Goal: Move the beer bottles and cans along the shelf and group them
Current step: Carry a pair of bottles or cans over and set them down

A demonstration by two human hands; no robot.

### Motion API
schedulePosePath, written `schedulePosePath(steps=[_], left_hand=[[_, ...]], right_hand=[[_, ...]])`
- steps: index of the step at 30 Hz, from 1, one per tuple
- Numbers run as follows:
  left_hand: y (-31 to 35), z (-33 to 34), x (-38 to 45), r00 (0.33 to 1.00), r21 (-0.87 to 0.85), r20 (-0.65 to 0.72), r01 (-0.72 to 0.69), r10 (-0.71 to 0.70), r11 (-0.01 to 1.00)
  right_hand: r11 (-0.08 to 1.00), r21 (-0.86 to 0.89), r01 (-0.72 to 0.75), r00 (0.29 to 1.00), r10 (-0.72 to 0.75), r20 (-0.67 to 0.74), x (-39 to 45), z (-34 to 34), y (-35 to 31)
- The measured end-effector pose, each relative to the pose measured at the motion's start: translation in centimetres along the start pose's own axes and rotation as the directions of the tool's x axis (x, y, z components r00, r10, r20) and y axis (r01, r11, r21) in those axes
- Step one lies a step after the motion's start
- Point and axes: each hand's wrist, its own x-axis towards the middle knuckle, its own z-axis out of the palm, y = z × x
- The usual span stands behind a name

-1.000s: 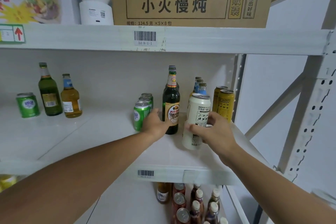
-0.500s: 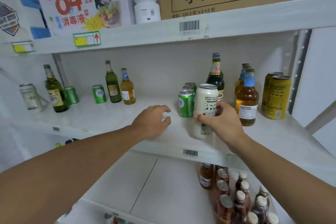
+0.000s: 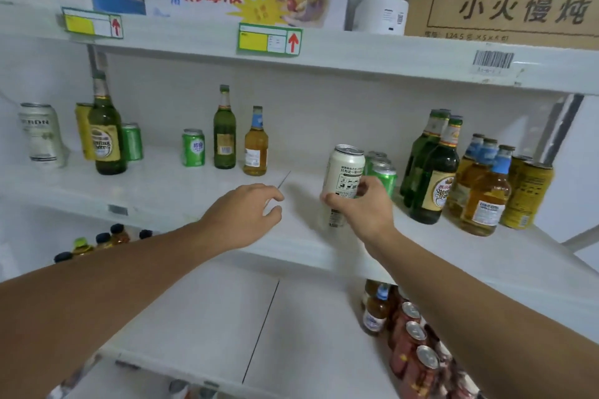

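Leftward the view has swung since half a second ago, uncovering more bottles at the far left, while the white can (image 3: 344, 176) has tilted and come slightly clear of the grouped cans.

Nearest, the right hand (image 3: 363, 205) holds that can around its lower half, thumb on the near face, fingers wrapped behind; whether its base is touching the shelf (image 3: 291, 238) cannot be told. The left hand (image 3: 243, 215) hovers just left of the grip, fingers loosely spread, holding nothing.

Likely full, the can should feel moderately heavy, with stiff, smooth, possibly slippery walls; a mid-body wrap suits it better than a pinch at the rim.

Just behind the grip stand green cans (image 3: 382, 173); further right are dark green bottles (image 3: 434, 178), amber bottles (image 3: 483, 197) and yellow cans (image 3: 526, 196), already grouped. Far left of the grip, ungrouped, stand an amber bottle (image 3: 256, 147), a green bottle (image 3: 224, 136), a small green can (image 3: 193, 148), another bottle (image 3: 106, 136) and a second white can (image 3: 40, 132), probably the held can's match.
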Motion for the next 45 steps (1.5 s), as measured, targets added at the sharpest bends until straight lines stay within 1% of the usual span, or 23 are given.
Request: schedulePosePath(steps=[5,8,15,18,22,28,34,45], left_hand=[[-3.3,-1.8,0.6,1.000,-0.081,-0.014,-0.027,0.026,0.996],[-4.4,-1.5,1.5,0.998,-0.117,-0.028,-0.051,0.048,0.992],[-5.3,-0.5,4.8,0.997,-0.110,0.007,-0.081,0.082,0.991],[-5.4,-0.2,6.6,0.997,-0.100,0.019,-0.079,0.081,0.992],[-5.6,0.5,9.3,0.993,-0.076,0.022,-0.116,0.118,0.990],[-5.9,2.1,13.1,0.990,-0.118,0.010,-0.141,0.143,0.983],[-6.6,4.1,15.0,0.985,-0.127,0.018,-0.166,0.170,0.978],[-6.6,4.4,16.1,0.986,-0.140,0.020,-0.160,0.165,0.977]], right_hand=[[0.998,-0.050,-0.027,0.999,0.025,-0.044,0.2,2.7,-0.4],[0.998,-0.025,-0.058,0.995,0.056,-0.083,0.9,3.3,-0.4],[0.994,-0.031,-0.109,0.985,0.104,-0.139,6.5,5.5,2.1],[0.990,-0.076,-0.122,0.981,0.109,-0.160,9.5,6.4,3.4],[0.981,-0.107,-0.163,0.972,0.140,-0.191,13.5,7.5,4.6],[0.973,-0.149,-0.175,0.968,0.143,-0.204,18.5,8.5,6.5],[0.971,-0.174,-0.162,0.975,0.131,-0.177,21.7,9.6,7.1],[0.967,-0.180,-0.179,0.969,0.142,-0.200,22.0,9.8,7.0]])
